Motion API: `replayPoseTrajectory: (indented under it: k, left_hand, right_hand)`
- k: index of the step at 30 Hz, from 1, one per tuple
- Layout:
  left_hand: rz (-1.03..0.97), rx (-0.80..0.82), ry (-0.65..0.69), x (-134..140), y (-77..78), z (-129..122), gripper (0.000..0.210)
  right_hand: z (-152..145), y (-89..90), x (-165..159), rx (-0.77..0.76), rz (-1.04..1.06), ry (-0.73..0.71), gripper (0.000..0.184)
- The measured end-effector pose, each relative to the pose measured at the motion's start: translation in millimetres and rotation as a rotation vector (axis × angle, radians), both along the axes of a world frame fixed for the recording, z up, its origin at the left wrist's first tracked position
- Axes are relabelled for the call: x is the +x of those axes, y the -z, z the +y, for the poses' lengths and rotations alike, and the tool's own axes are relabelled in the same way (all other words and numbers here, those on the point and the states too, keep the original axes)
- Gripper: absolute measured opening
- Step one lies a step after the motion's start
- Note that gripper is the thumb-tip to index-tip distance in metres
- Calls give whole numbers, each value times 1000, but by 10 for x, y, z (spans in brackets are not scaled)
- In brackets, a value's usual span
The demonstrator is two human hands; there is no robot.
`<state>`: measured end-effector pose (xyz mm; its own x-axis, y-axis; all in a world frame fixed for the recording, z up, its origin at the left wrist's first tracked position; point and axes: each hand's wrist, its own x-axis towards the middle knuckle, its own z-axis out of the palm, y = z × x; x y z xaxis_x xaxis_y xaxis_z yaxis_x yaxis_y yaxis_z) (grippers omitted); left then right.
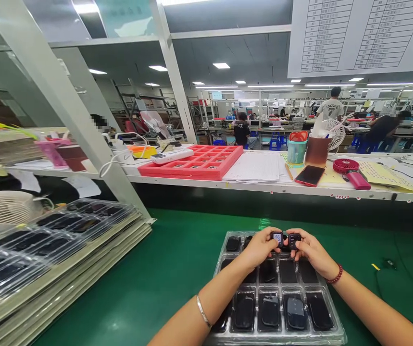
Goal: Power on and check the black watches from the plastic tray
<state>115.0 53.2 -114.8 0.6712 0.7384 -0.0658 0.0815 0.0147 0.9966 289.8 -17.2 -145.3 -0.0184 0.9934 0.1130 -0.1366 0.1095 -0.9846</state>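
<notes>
My left hand is closed on a small black smartwatch body whose lit screen shows a QR-like code. Close beside it, my right hand grips a second black watch body, with small light marks on its face. Both are held side by side above the far end of a clear plastic tray. Dark watch bodies, such as one in the front row, lie in the tray's compartments. My hands and forearms hide part of the far row and the tray's left side.
Stacked trays of dark devices stand at the left beside a white fan. A shelf across the back holds a red compartment tray, papers, a phone and a pink handheld fan. A cable lies at right.
</notes>
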Motion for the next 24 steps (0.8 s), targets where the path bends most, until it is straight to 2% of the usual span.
replayPoseTrajectory:
  k: [7, 14, 24]
  left_hand:
    - [5, 43, 0, 5, -12, -8, 24]
    - [-44, 29, -3, 6, 7, -12, 35]
    - [-65, -16, -4, 14, -79, -73, 23]
  right_hand:
    - [0, 3, -1, -15, 52, 8, 27]
    - [5, -16, -14, 8, -1, 22, 31]
    - [16, -17, -38, 11, -56, 22, 27]
